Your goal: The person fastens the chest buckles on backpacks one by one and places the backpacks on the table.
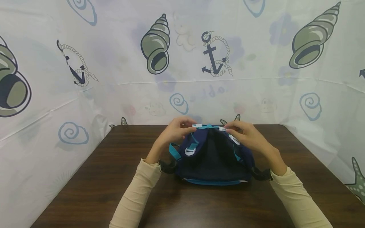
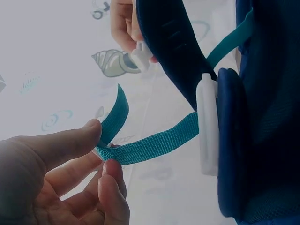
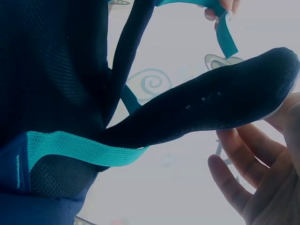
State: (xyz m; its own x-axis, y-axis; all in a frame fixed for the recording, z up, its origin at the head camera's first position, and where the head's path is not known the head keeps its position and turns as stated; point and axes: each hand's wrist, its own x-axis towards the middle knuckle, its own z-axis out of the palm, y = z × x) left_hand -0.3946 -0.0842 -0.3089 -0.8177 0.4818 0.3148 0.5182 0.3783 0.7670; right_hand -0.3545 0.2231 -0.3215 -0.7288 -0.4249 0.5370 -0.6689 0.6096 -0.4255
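A dark blue backpack (image 1: 214, 158) with teal webbing stands on the table. My left hand (image 1: 178, 129) is at its upper left, thumb and fingers pinching a teal strap (image 2: 154, 147) near a white buckle piece (image 1: 196, 125). The strap's loose tail (image 2: 117, 115) sticks up beyond the thumb. At the upper right, my right hand (image 1: 243, 133) pinches another white buckle piece (image 2: 140, 57). In the right wrist view, a padded shoulder strap (image 3: 201, 101) passes in front of the right fingertips and hides what they hold. Teal webbing (image 1: 209, 126) spans between the two hands.
The brown wooden table (image 1: 94, 190) extends around the backpack. A white adjuster buckle (image 1: 190, 151) sits on the left shoulder strap, with a teal loop (image 1: 174, 151) beside it. Behind hangs a pale sheet (image 1: 119, 41) printed with shells and anchors.
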